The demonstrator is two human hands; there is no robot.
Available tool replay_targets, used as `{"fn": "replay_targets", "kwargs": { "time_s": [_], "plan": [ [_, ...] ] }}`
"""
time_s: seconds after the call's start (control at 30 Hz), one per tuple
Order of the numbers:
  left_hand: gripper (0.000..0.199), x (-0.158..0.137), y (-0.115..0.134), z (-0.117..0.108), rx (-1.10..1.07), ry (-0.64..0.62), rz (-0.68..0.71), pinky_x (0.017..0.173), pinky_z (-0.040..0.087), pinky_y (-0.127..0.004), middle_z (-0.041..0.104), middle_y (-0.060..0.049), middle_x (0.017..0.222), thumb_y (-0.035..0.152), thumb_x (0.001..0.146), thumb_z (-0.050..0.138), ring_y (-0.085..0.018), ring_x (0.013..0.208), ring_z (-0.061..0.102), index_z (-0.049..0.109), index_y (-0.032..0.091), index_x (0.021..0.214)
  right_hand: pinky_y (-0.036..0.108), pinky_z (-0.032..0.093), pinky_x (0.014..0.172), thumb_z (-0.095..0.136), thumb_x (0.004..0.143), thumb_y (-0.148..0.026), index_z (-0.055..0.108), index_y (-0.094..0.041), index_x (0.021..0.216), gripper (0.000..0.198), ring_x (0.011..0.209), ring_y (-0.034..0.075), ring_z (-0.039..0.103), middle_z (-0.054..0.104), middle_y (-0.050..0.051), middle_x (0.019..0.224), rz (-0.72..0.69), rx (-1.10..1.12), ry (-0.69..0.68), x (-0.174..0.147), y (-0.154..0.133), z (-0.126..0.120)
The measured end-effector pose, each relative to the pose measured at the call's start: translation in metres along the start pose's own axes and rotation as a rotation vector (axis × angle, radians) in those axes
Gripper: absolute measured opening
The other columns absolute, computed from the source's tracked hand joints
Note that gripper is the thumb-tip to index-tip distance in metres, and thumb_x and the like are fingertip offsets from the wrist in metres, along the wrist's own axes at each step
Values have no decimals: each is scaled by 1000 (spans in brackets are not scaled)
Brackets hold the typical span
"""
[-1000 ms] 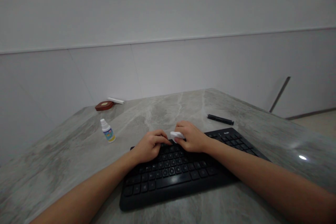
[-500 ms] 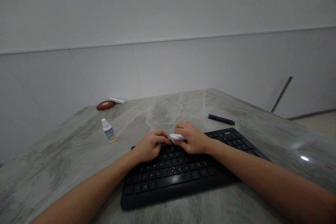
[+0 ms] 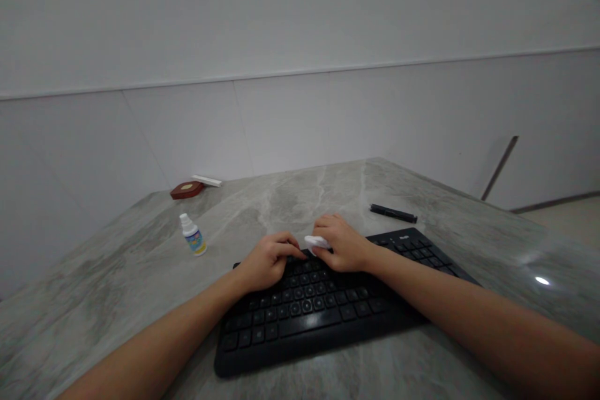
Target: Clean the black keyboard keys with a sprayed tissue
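A black keyboard [image 3: 309,322] lies at a slant on the grey marbled table. Over its far left part, my left hand [image 3: 269,260] has its thumb and forefinger closed together at the back edge, gripping the keyboard there. Its other fingers are mostly hidden. Just to the right, my right hand [image 3: 341,244] pinches a small folded white wipe [image 3: 317,242] between thumb and fingers, above the keyboard's top rows. The wipe is close to the left fingertips. My right forearm crosses over the right part of the keys and hides some of them.
A small white spray bottle [image 3: 193,236] with a blue and yellow label stands to the left. Behind it lie a reddish-brown box [image 3: 186,190] and a white strip [image 3: 207,180]. A black pen-like object [image 3: 392,213] lies beyond the keyboard. A pale wall [image 3: 290,119] borders the table [image 3: 281,200].
Both hands keep nearly the same place. The wipe and right hand have shifted very slightly; the whole view has moved a little.
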State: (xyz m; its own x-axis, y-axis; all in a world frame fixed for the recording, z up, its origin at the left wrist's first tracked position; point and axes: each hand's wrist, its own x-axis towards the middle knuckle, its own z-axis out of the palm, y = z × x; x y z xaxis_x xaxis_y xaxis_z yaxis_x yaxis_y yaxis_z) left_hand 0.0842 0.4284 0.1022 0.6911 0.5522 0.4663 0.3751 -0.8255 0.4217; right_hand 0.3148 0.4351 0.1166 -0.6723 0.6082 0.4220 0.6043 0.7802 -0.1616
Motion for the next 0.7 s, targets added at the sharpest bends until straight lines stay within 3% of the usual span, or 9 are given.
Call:
{"fn": "replay_targets", "kwargs": {
  "time_s": [0.17, 0.33, 0.5, 0.7],
  "plan": [
    [51, 0, 0, 1, -1, 1, 6, 86, 52, -32, 67, -5, 98, -7, 69, 40, -17, 92, 64, 75, 19, 95, 35, 36, 76, 62, 82, -20, 62, -16, 77, 7, 83, 20, 52, 59, 5, 83, -66, 24, -26, -1, 1, 2],
    [52, 0, 0, 0, 7, 1, 1, 84, 52, -32, 67, -4, 96, -7, 69, 39, -16, 89, 64, 75, 20, 95, 35, 37, 76, 62, 83, -22, 61, -15, 76, 10, 83, 21, 52, 60, 6, 82, 1, -2, 5, -1, 3, 2],
    [51, 0, 1, 0, 3, 4, 4, 85, 52, -32, 67, -4, 97, -7, 69, 39, -16, 90, 65, 75, 20, 94, 34, 37, 76, 61, 84, -23, 59, -16, 74, 12, 82, 20, 52, 59, 5, 81, -78, 38, -20, -1, 3, 1],
    [52, 1, 1, -1, 2, 3, 4, 84, 53, -32, 67, -4, 96, -7, 68, 39, -16, 89, 64, 75, 20, 94, 34, 37, 75, 60, 85, -25, 59, -17, 74, 14, 81, 20, 52, 59, 6, 80, -19, 9, 9, 0, 4, 3]
  ]
}}
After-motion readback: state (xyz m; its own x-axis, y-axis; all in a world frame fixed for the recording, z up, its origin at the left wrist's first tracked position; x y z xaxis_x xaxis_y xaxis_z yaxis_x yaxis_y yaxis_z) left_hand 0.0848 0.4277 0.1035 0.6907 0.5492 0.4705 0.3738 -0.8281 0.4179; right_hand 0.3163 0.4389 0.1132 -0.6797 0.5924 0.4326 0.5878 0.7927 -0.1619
